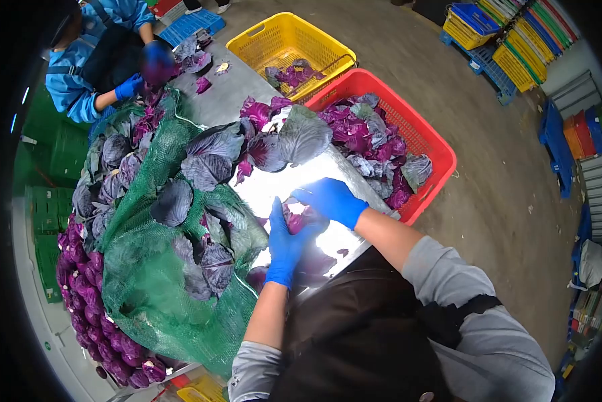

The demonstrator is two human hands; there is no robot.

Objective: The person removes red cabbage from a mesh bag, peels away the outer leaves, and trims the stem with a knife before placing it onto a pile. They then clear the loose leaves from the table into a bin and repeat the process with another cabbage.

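Observation:
Over the brightly lit end of the metal table point(344, 175), both blue-gloved hands are closed around a small red cabbage point(295, 221). My left hand point(286, 245) cups it from the near left, thumb pointing up. From the far right, my right hand point(336, 202) curls over its top, covering much of it. Loose purple outer leaves point(305, 136) lie just beyond my hands. To the left, a green mesh sack point(155, 268) spreads over the table with several dark cabbage leaves point(217, 268) on it. Glare hides detail between the fingers.
A red crate point(441, 149) of torn leaves stands against the table's right side, a yellow crate point(284, 30) behind it. Peeled red cabbages point(106, 335) are piled at the far left. Across the table, a co-worker in blue point(73, 84) handles cabbage. Pallets point(495, 70) bear stacked crates at right.

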